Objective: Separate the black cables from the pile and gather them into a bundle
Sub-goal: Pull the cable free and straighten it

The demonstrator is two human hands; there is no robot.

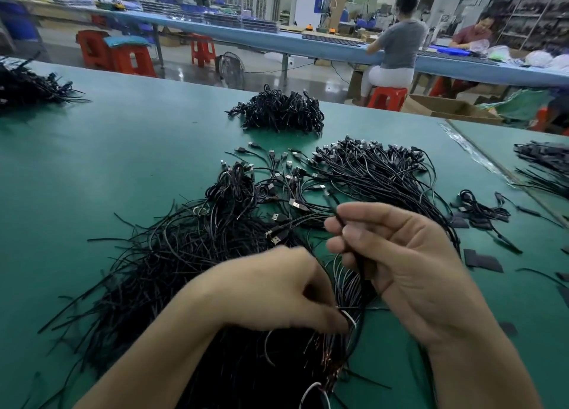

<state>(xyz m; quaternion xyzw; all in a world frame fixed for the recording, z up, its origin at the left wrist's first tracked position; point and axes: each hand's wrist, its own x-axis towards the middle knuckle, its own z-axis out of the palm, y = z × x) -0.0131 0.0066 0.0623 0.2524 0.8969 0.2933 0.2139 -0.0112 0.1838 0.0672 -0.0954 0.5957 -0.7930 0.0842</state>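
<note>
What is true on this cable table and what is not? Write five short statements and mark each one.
1. The table top is green. True.
2. Both hands are empty. False: the right hand grips black cables and the left hand pinches cables too.
3. A coiled heap of cables lies near the table's far edge. True.
4. The cables spread out in the middle have no plugs. False: the fanned cables end in USB plugs.
5. The stools beyond the table are blue. False: the stools are red.
</note>
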